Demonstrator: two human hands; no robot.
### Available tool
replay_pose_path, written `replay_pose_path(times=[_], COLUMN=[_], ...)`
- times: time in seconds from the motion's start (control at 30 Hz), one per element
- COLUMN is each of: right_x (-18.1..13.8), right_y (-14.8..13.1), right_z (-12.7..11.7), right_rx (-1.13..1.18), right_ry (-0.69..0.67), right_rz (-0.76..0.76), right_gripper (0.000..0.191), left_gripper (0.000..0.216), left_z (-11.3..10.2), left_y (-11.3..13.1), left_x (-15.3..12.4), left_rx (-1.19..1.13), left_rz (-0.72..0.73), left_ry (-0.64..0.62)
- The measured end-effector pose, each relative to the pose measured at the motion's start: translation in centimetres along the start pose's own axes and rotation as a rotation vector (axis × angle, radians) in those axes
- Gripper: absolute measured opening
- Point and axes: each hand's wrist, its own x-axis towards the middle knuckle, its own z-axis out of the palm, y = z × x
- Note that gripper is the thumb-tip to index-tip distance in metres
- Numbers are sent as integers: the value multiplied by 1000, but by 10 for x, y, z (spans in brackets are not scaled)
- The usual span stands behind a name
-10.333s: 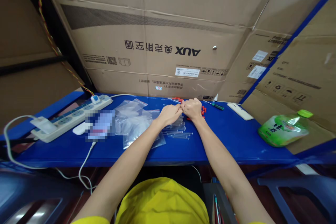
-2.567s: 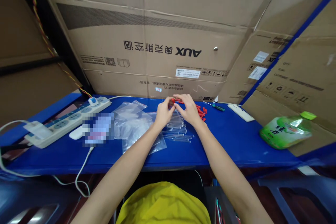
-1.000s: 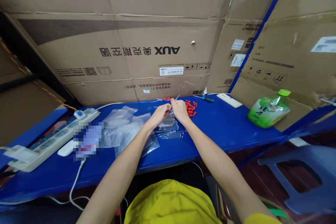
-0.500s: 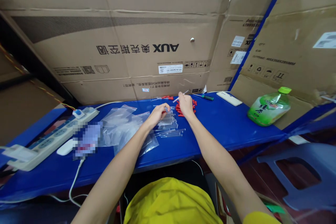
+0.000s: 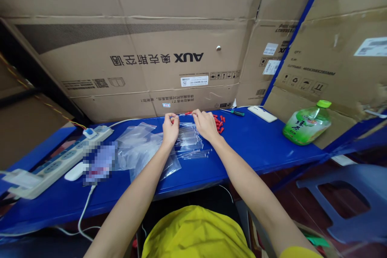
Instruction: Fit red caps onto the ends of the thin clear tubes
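A heap of thin clear tubes [image 5: 190, 144] lies on the blue bench [image 5: 256, 145] between my two hands. My left hand [image 5: 170, 130] pinches one end of a clear tube, and a bit of red shows at its fingertips. My right hand [image 5: 205, 124] pinches the other end of that tube, held level just above the heap. Small red caps [image 5: 219, 123] lie scattered right of my right hand, with a few more behind the heap near the cardboard.
Clear plastic bags [image 5: 142, 149] lie left of the tubes. A white power strip [image 5: 57, 161] and cable run along the left. A green screwdriver [image 5: 236, 112], a white flat device [image 5: 262, 114] and a green drink bottle [image 5: 306, 123] sit to the right. Cardboard boxes [image 5: 151, 60] wall the back.
My hands have spread apart along a tube: the left went left and back, the right came off the red caps toward the heap. The camera had earlier swung to the right.
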Motion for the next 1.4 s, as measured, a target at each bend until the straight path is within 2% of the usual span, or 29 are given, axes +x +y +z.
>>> replay_pose_path(times=[0.13, 0.3, 0.47, 0.57, 0.8, 0.97, 1.07, 1.17, 1.3, 1.4], right_x=[-1, -8, -11, -11, -10, -8, -6, -4, -1, 3], right_y=[-14, -28, -23, -20, -17, -11, -6, -3, 4, 19], right_z=[7, 17, 21, 21, 20, 20, 18, 17, 17, 11], right_rx=[-161, -237, -211, -179, -85, 73, 160, 183, 215, 195], right_ry=[-189, -261, -298, -304, -327, -223, -160, -152, -112, 11], right_rz=[-86, -126, -261, -271, -243, -108, -60, -56, -49, 46], right_gripper=[34, 30, 24, 24, 22, 25, 34, 28, 16, 18], left_gripper=[20, 20, 18, 17, 14, 27, 37, 43, 56, 63], left_z=[-5, -8, -8, -7, -10, -11, -9, -6, -6, -8], left_y=[-6, -7, -11, -15, -13, -4, 3, 9, 13, 12], left_x=[5, 9, 9, 8, 4, 2, -2, -7, -10, -10], left_rx=[41, -106, -120, -80, 52, 93, 158, 169, 217, 232], left_rz=[-61, -181, -262, -261, -132, -82, 23, 115, 152, 142], left_ry=[118, 163, 173, 150, 75, -16, -139, -243, -265, -261])
